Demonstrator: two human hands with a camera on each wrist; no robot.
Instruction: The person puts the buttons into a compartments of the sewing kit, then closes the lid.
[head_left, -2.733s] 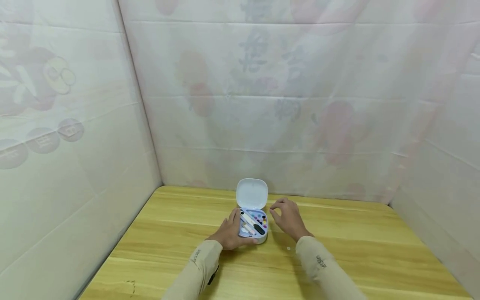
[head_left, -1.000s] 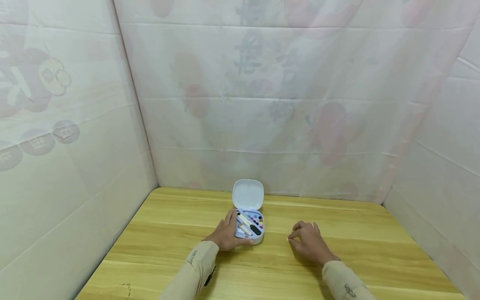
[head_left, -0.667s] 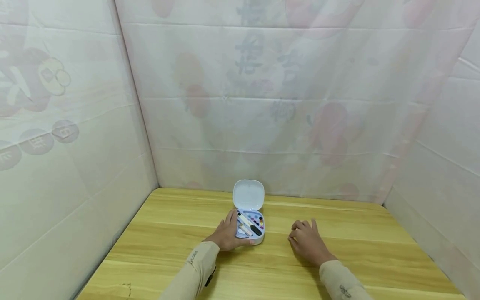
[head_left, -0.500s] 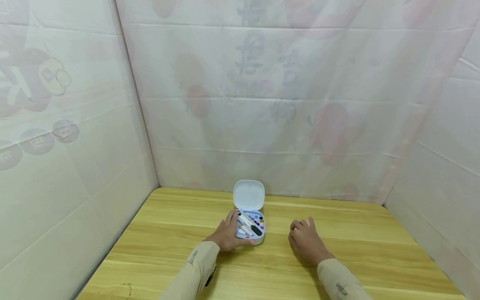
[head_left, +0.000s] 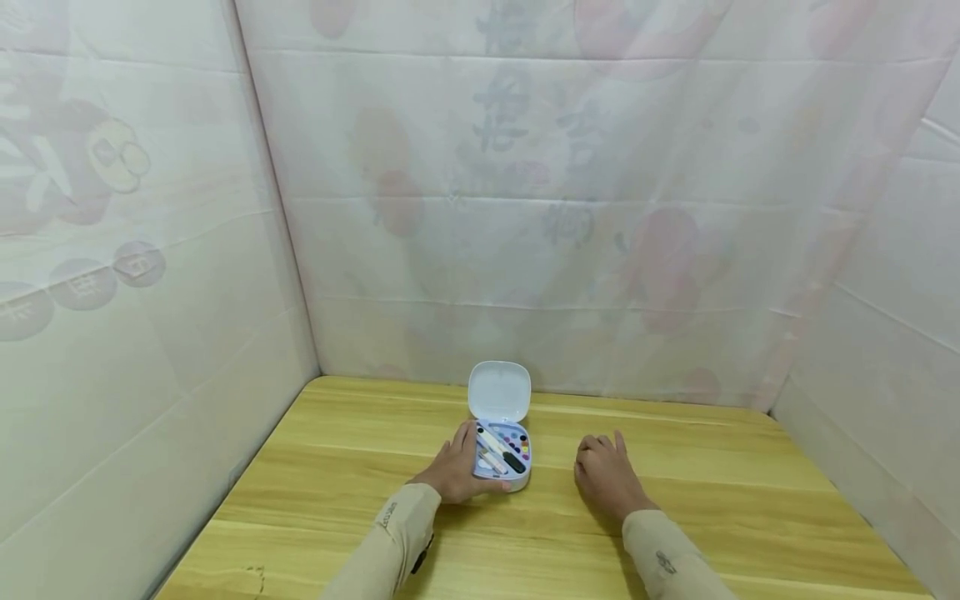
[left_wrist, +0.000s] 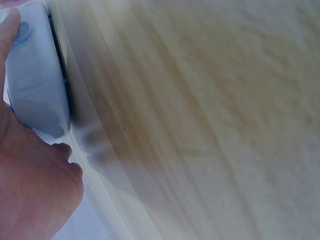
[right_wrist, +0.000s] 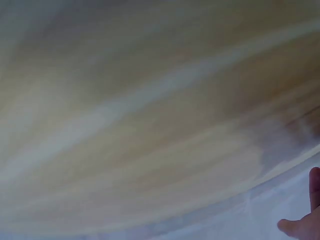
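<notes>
Sewing kit (head_left: 503, 457), a small pale-blue case with its white lid (head_left: 499, 389) standing open, sits near the middle of the wooden worktop (head_left: 337, 467) in the head view. The left hand (head_left: 456, 472) grips the case from its left side, thumb along the near edge and fingers against the wall, just as it did in every earlier picture. The right hand (head_left: 606, 479) is what has changed. A few seconds back it hovered just beside the case with finger and thumb pinched together; then it travelled out to the right and lowered to the wood. Now it rests on the worktop, well apart from the kit, its fingers loosely curled, one pointing forward, holding nothing I can make out. My reading is that whatever small piece it carried has been set down, though no such piece can be made out on the wood now. The thread spools and the white and black tools inside lie as before.

From the left wrist, the rounded blue shell of the kit (left_wrist: 35, 80) fills the upper left, with the thumb pressed on its top edge and the palm (left_wrist: 35, 195) close under it; the wood beyond is blurred.

From the right wrist, almost all is blurred wood grain; only fingertips (right_wrist: 305, 220) show at the lower right corner, touching nothing visible.
</notes>
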